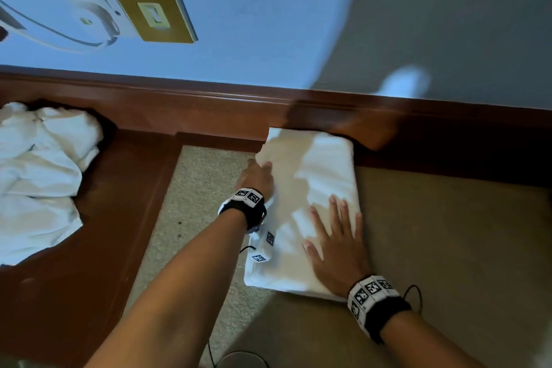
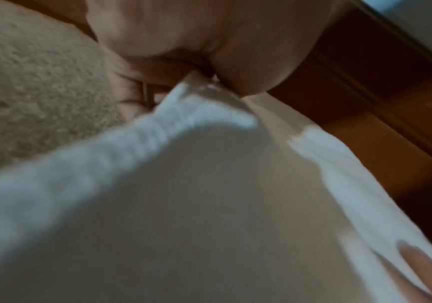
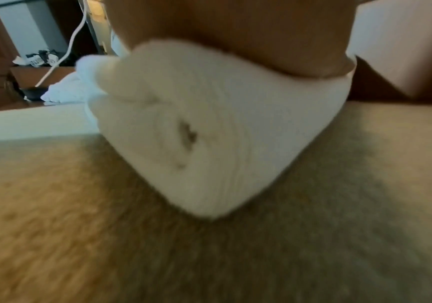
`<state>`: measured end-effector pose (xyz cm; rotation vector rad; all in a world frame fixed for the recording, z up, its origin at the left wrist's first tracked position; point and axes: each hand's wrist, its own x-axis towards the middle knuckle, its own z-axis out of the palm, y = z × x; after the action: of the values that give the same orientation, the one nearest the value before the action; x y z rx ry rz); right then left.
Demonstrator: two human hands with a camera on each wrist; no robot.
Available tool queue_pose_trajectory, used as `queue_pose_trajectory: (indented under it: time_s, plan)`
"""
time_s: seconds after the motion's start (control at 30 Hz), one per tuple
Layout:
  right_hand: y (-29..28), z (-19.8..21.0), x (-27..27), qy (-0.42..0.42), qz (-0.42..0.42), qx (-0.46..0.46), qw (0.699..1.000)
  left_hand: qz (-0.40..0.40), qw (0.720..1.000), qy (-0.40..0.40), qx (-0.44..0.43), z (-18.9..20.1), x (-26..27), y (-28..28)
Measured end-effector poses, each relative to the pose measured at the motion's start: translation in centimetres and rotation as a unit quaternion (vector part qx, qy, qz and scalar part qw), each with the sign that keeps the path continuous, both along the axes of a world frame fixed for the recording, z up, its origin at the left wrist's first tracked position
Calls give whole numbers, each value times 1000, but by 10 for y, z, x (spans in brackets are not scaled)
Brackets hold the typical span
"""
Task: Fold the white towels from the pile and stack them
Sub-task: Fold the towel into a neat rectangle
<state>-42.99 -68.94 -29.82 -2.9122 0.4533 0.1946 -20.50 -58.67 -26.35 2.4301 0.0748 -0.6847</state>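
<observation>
Carpet (image 1: 209,188); unfolded pile (image 1: 38,176) left of towel (image 1: 322,176).

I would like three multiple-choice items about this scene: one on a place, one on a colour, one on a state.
1. Where is the unfolded pile?
A. left of the folded towel
B. on top of the folded towel
C. right of the folded towel

2. What colour is the folded towel?
A. blue
B. white
C. brown

3. How is the right hand?
A. clenched in a fist
B. pinching a corner
C. flat, fingers straight

Key:
1 A: the pile lies at the far left, apart from the folded towel.
2 B: the folded towel is white on the beige carpet.
3 C: the right hand presses flat on the towel, while the left hand grips its edge.
</observation>
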Motion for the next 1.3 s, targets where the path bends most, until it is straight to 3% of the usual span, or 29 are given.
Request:
queue_pose_trajectory:
  time_s: [0.13,0.27,0.37,0.47,0.53,0.6,0.67,0.7,0.73,0.8,0.9,0.97,1.03,1.13,1.17,1.3]
  plan:
    - [5,-2,0,-2,-22,-6,1000,7,1000,22,-17,3,-19,9]
    - [8,1,1,1,-28,1,1000,-67,998,15,3,-12,-49,26]
    - [10,1,-1,0,-16,8,1000,-22,999,-3,-35,-16,-43,32]
    - [12,4,1,0,-40,12,999,-18,992,-75,101,-12,-38,27]
    - [15,5,2,-1,-55,13,998,-86,970,-153,171,3,-45,15]
    - [15,4,4,3,-56,10,998,-260,931,-215,137,9,-53,-3]
    - [16,4,3,6,-54,9,998,-466,841,-244,128,0,-53,-17]
    - [15,3,3,6,-50,6,999,-530,802,-234,144,-7,-46,-20]
    - [14,1,2,4,-47,4,999,-560,783,-215,165,-16,-34,-20]
    - [11,1,1,3,-41,3,999,-538,796,-192,201,-27,-3,-10]
    - [11,1,0,2,-39,3,999,-403,864,-190,234,-27,22,8]
    - [11,2,1,6,-41,6,999,-337,885,-225,228,-20,6,9]
    - [10,1,2,7,-46,4,999,-361,880,-263,161,-21,-33,12]
    - [11,3,3,7,-43,6,999,-483,837,-229,118,-33,-96,42]
    - [11,3,3,6,-41,6,999,-490,836,-215,124,-38,-106,56]
    - [13,4,1,-10,-41,10,999,-359,912,-157,122,-47,-108,95]
